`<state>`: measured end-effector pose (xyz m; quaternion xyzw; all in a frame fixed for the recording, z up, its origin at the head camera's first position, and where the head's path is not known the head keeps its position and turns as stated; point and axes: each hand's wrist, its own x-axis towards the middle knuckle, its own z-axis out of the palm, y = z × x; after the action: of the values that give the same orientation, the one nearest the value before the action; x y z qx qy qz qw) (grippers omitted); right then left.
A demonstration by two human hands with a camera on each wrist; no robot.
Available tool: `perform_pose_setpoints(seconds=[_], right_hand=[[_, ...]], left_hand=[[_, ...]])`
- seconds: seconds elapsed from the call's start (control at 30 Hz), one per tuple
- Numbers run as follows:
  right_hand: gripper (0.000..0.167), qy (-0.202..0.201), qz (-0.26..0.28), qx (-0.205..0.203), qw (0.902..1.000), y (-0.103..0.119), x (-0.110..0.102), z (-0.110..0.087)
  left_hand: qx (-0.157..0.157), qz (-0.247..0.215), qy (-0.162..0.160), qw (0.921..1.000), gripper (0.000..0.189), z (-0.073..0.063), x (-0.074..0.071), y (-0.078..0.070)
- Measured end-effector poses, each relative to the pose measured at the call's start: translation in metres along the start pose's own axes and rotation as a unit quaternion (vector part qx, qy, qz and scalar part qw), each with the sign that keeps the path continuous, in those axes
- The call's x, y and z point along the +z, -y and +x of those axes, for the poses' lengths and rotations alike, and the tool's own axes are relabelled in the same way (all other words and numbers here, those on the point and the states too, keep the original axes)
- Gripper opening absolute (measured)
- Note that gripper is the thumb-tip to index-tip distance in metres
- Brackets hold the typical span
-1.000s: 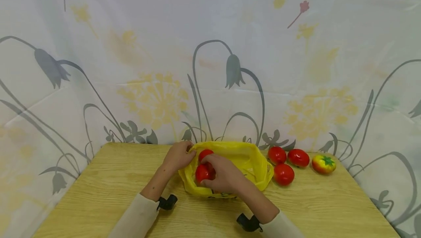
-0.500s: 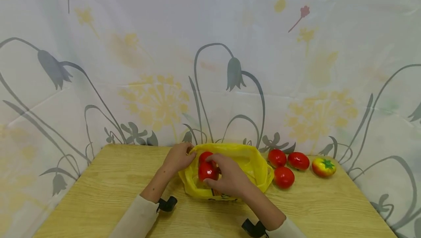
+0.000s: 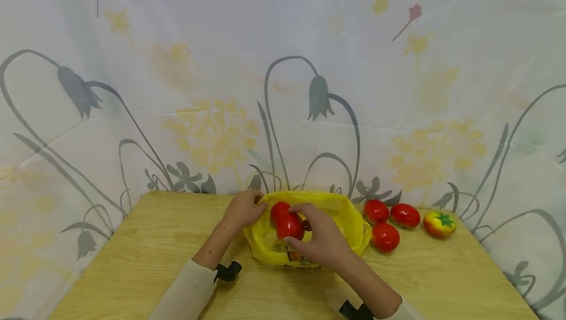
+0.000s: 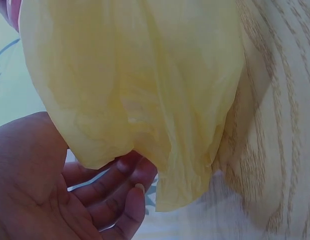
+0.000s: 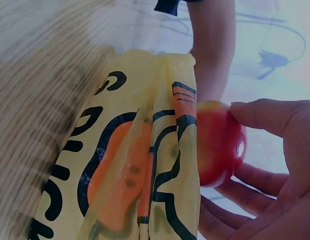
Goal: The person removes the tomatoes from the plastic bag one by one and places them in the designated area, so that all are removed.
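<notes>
In the head view, a yellow plastic bag (image 3: 329,204) stands with its mouth open in the middle of the table. My left hand (image 3: 240,209) holds its left rim; in the left wrist view the fingers (image 4: 107,192) curl behind the bag's edge. With thumb and fingertips, my right hand (image 3: 325,236) pinches a shiny red tomato (image 3: 289,226) over the bag opening. The right wrist view shows that tomato (image 5: 220,145) partly hidden by the bag's printed side. Another red tomato (image 3: 279,210) sits inside the bag, just behind the held one.
Right of the bag are three red tomatoes, one at the back (image 3: 376,211), one in front (image 3: 385,237) and one farther right (image 3: 405,215). Beyond them lies a yellow-red tomato (image 3: 439,223) with a green leafy top. A flowered curtain (image 3: 283,89) hangs behind the wooden table (image 3: 177,231).
My right hand has moved a little to the right and upward with the pinched tomato. The left hand has stayed at the bag's rim. The view has shifted slightly.
</notes>
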<state>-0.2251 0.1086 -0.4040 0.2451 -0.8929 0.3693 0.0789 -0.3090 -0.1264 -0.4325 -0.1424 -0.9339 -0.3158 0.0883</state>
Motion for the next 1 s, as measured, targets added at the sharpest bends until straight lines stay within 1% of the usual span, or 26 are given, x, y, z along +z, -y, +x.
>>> perform_pose_setpoints(seconds=[0.2, 0.3, 0.4, 0.5, 0.6, 0.77, 0.87, 1.0], right_hand=[[0.055, -0.004, 0.014, 0.001, 0.9999, 0.002, -0.002, -0.006], [0.055, -0.014, 0.021, 0.006, 0.9997, 0.002, -0.007, -0.008], [0.055, -0.024, 0.017, 0.000, 0.9996, 0.001, -0.011, -0.010], [0.055, -0.028, 0.016, -0.011, 0.9994, -0.001, -0.012, -0.011], [0.055, -0.029, 0.025, -0.013, 0.9992, -0.002, -0.013, -0.014], [0.054, -0.036, 0.032, 0.000, 0.9988, -0.002, -0.017, -0.020], [0.055, -0.043, 0.031, 0.012, 0.9985, -0.002, -0.021, -0.024], [0.056, -0.053, 0.023, 0.011, 0.9983, -0.005, -0.028, -0.027]], left_hand=[[-0.011, 0.010, -0.001, 0.9999, 0.012, -0.002, 0.001, 0.002], [-0.004, 0.005, -0.003, 1.0000, 0.013, -0.001, 0.002, 0.001], [0.001, 0.001, 0.000, 1.0000, 0.014, 0.000, 0.002, 0.000], [-0.002, 0.001, 0.004, 1.0000, 0.012, 0.000, 0.001, -0.001], [-0.005, 0.001, 0.006, 1.0000, 0.011, -0.002, 0.000, 0.000], [-0.007, 0.010, 0.005, 0.9999, 0.013, -0.002, 0.000, 0.001], [-0.003, 0.009, 0.006, 0.9999, 0.014, -0.001, 0.001, 0.000], [0.003, 0.009, 0.002, 1.0000, 0.016, -0.001, 0.000, -0.001]])
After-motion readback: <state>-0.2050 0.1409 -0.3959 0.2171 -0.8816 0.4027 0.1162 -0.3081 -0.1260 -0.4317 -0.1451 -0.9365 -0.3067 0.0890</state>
